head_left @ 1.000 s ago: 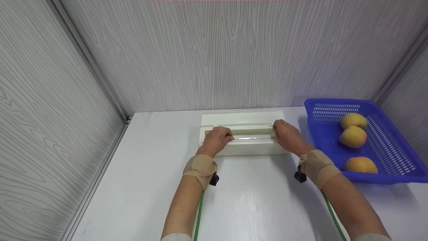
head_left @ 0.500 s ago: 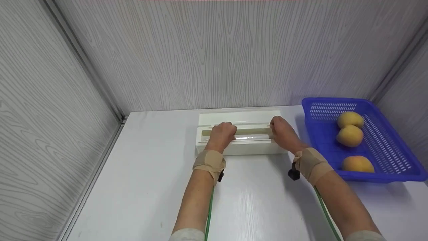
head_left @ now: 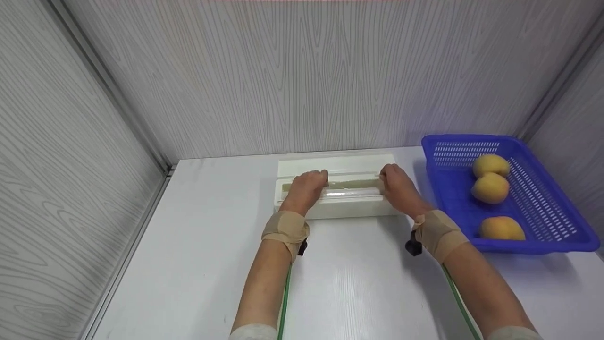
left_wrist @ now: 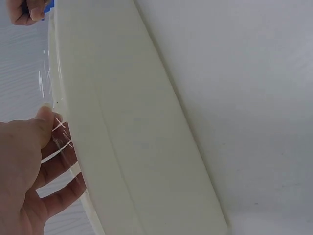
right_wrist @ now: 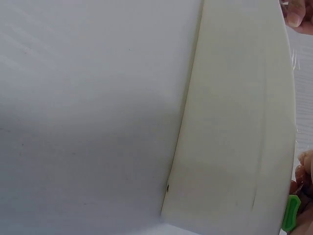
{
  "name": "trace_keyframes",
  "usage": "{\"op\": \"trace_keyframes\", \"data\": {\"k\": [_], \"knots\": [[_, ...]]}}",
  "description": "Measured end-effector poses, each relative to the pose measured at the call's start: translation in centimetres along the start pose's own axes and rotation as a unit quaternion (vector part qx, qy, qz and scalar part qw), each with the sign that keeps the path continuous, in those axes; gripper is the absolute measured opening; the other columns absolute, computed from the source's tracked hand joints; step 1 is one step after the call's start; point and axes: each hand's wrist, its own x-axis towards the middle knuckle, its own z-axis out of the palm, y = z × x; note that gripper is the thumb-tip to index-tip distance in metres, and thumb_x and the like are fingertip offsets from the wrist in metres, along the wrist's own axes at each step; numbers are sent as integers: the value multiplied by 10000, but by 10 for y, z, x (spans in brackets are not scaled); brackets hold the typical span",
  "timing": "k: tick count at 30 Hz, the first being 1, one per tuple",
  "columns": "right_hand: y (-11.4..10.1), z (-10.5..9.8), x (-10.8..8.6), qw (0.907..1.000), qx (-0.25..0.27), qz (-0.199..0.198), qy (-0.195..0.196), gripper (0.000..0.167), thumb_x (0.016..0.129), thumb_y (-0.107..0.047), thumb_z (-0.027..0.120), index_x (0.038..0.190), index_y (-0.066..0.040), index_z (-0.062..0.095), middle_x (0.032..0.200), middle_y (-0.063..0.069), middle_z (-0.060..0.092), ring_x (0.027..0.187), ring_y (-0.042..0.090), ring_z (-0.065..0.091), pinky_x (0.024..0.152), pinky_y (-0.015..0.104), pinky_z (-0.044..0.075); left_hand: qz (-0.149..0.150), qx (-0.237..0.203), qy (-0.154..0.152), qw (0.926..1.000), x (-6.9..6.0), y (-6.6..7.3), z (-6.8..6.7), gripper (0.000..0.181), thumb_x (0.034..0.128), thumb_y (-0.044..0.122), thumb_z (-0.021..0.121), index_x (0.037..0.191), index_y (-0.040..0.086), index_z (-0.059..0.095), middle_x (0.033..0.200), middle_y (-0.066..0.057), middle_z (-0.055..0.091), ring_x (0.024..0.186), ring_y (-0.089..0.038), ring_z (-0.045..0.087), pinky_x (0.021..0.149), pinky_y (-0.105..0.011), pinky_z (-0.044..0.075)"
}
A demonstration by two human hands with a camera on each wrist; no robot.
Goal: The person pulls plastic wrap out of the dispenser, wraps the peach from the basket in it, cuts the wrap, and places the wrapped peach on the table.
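A white cling film dispenser box (head_left: 354,210) lies at the back of the table with its lid (head_left: 336,165) raised. A roll of clear cling film (head_left: 355,192) shows in its long opening. Over the left part of the box, my left hand (head_left: 306,188) pinches the film between thumb and fingers; its other fingers spread under the film (left_wrist: 43,81) in the left wrist view. My right hand (head_left: 401,190) is at the right end of the opening, fingertips curled on the film edge, partly hidden. Film stretches between both hands.
On the right, a blue plastic basket (head_left: 441,193) holds three peaches, one of them a peach (head_left: 490,188) in the middle. A small green part (right_wrist: 291,213) shows beside my right hand in the right wrist view. Woodgrain panels (head_left: 302,80) enclose the table.
My left hand shifted slightly right, then back left and a little up toward the back of the box, lifting film. The right hand stays at its end of the box.
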Motion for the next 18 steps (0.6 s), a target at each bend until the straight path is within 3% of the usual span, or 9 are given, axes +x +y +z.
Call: {"op": "trace_keyframes", "data": {"k": [2, 6, 10, 15, 18], "knots": [[1, 1, -1, 10000, -38, -32, 46, 51, 994, 17, 482, 966, 52, 506, 909, 211, 541, 844, 354, 543, 775, 481, 457, 80, -30, -6, 10000, -1, -2, 1, 190, 965, 220, 598, 1022, 42, 633, 939, -121, 730, 852, -280, 715, 695, -380, 591], [1, 3, 0, 9999, -68, -32, 132, 46, 992, 14, 487, 964, 49, 498, 906, 207, 535, 841, 353, 545, 775, 481, 464, 154, -439, -459, 9979, -6, -7, -1, 231, 947, 208, 630, 1099, 35, 612, 1013, -139, 687, 942, -287, 679, 781, -356, 576], [2, 2, 0, 9999, -63, -39, 145, 44, 997, 9, 486, 967, 42, 485, 894, 186, 511, 812, 318, 521, 750, 461, 456, -83, -883, -806, 9928, -10, -14, -6, 199, 936, 115, 647, 1117, 32, 628, 1052, -142, 643, 1003, -285, 629, 854, -343, 548], [1, -1, -1, 9997, -5, -220, 116, 36, 992, 36, 489, 966, 57, 478, 866, 184, 480, 765, 289, 470, 708, 438, 428, -357, -534, -833, 9945, -15, -24, -13, 127, 981, 63, 571, 1059, 17, 661, 1005, -159, 653, 945, -299, 634, 817, -377, 557], [2, -2, -1, 9997, 97, -183, -101, 63, 1001, 8, 494, 983, 68, 501, 880, 191, 492, 793, 303, 498, 739, 457, 451, -438, -278, -865, 9949, -20, -33, -17, 131, 983, 66, 569, 1041, 4, 670, 979, -166, 674, 914, -302, 650, 798, -395, 561]]}}
